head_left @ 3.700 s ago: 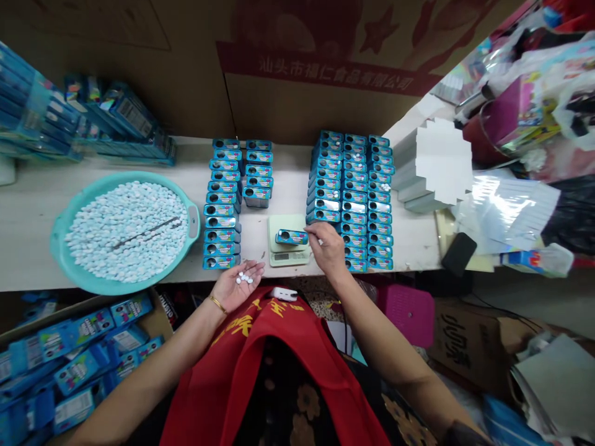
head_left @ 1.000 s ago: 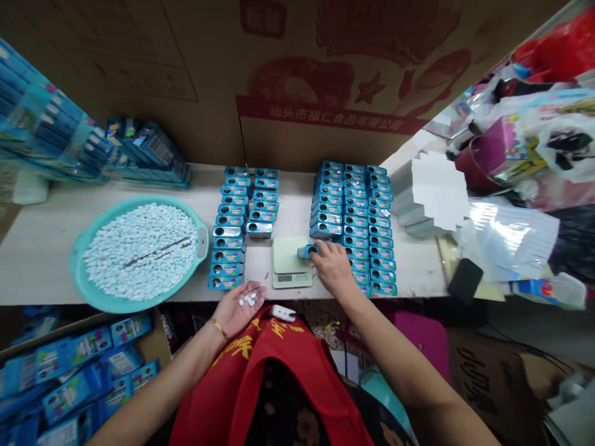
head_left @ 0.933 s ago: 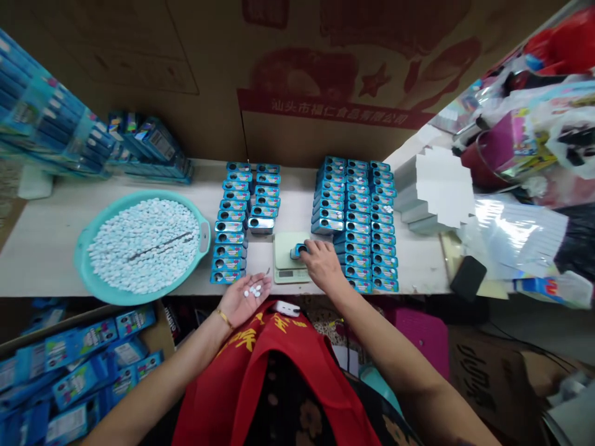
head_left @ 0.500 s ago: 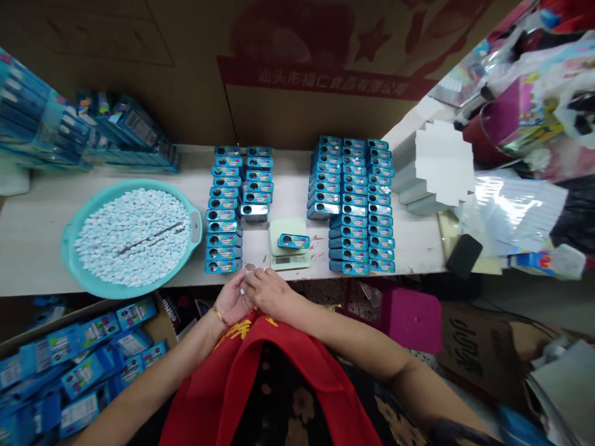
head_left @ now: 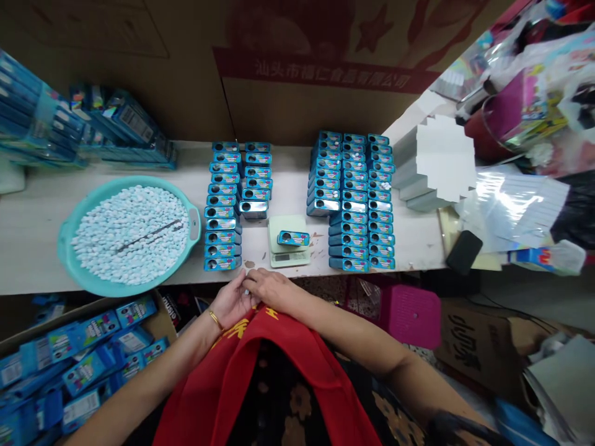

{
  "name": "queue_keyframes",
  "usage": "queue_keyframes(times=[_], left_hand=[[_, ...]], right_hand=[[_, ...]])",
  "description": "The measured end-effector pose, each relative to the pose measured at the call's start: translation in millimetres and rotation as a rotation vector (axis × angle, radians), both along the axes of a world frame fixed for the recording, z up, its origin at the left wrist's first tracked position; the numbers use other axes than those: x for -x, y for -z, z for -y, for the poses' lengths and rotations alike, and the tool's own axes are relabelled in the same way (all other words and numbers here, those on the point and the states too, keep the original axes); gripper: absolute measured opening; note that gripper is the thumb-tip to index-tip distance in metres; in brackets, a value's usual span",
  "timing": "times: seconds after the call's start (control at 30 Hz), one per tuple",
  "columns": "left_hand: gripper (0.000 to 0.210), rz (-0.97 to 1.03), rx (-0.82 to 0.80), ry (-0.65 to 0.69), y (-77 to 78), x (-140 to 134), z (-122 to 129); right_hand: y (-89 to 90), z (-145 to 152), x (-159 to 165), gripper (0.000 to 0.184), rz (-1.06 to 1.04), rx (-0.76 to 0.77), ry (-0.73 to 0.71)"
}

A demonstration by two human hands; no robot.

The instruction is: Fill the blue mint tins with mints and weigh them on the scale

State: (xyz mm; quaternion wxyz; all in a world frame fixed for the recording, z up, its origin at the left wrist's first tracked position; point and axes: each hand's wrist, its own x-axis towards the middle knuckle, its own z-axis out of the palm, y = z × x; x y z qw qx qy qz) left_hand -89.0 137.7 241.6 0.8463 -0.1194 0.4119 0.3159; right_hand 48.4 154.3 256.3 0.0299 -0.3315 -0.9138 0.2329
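My left hand [head_left: 231, 301] is cupped palm up at the table's front edge, with a small pale candy [head_left: 246, 292] showing in it. Over its fingers rests my right hand [head_left: 269, 288], its own fingers curled and pressed together; what they pinch, if anything, is hidden. Just beyond the hands is a pale kitchen scale [head_left: 288, 257] bearing one blue candy tin [head_left: 294, 238]. To the left of them, a teal basin [head_left: 194, 232] holds many pale blue candies [head_left: 132, 223], and a thin dark stick [head_left: 149, 237] lies across these.
Blue tins stand in rows left [head_left: 223, 238] and right [head_left: 348, 238] of the scale. White card stacks [head_left: 444, 161] and a black phone [head_left: 465, 253] sit farther right. A big carton [head_left: 279, 105] walls the back. Below left is a box of blue packets [head_left: 88, 371]; below right, a magenta stool [head_left: 415, 316].
The hands stay together at the table edge with slight finger movement; the candy in the left palm is now more covered. The view has shifted a little. The tin on the scale has not moved.
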Motion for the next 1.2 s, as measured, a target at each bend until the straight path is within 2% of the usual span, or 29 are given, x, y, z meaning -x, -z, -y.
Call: queue_keyframes(times=[0.23,0.4,0.47,0.5,0.57,0.63,0.67,0.7,0.77,0.83,0.9,0.97,1.07,1.13,1.2], left_hand=[[0.022,-0.07,0.005,0.037,0.5,-5.4,-2.3],[0.025,0.041,0.028,0.099,4.7,-10.8,-4.4],[0.02,-0.01,0.042,0.067,7.0,-11.2,-5.5],[0.018,-0.052,0.047,0.052,7.9,-10.8,-6.4],[0.015,-0.129,0.051,0.034,8.8,-8.8,-9.5],[0.014,-0.165,0.039,0.016,8.7,-6.4,-14.8],[0.013,-0.174,0.028,-0.007,8.6,-5.6,-18.4],[0.013,-0.182,0.019,-0.036,8.8,-5.4,-22.4],[0.015,-0.182,0.014,-0.074,10.2,-7.0,-31.8],[0.016,-0.167,0.016,-0.107,13.4,-11.0,-42.2],[0.018,-0.143,0.014,-0.143,17.6,-16.6,-52.6],[0.02,-0.124,0.005,-0.184,21.4,-22.8,-62.3],[0.021,-0.112,-0.004,-0.227,24.4,-31.5,-73.7],[0.02,-0.113,-0.001,-0.248,24.9,-35.6,-78.4],[0.02,-0.11,-0.002,-0.251,25.5,-37.6,-80.5]], right_hand=[[-3.3,5.0,-7.4,0.019,-0.013,0.015,0.085],[-2.7,7.5,-13.7,0.015,-0.139,-0.005,-0.018],[-3.3,5.5,-24.6,0.018,-0.223,-0.035,0.026],[-2.5,3.2,-33.3,0.021,-0.264,-0.061,0.127],[4.5,-4.5,-56.3,0.028,-0.322,-0.119,0.469],[21.6,-16.1,-81.2,0.039,-0.34,-0.129,0.824],[33.2,-22.6,-91.9,0.046,-0.354,-0.099,0.892],[45.5,-29.3,-100.2,0.051,-0.368,-0.037,0.884],[65.5,-41.1,-108.1,0.046,-0.387,0.087,0.827],[70.1,-48.4,-104.7,0.038,-0.388,0.114,0.761],[55.0,-50.3,-94.3,0.036,-0.353,0.014,0.682],[27.0,-48.4,-82.1,0.041,-0.255,-0.124,0.557],[-12.7,-45.6,-67.3,0.045,-0.037,-0.232,0.352],[-26.3,-45.7,-61.4,0.042,0.064,-0.276,0.289],[-30.9,-45.8,-58.5,0.04,0.112,-0.306,0.274]])
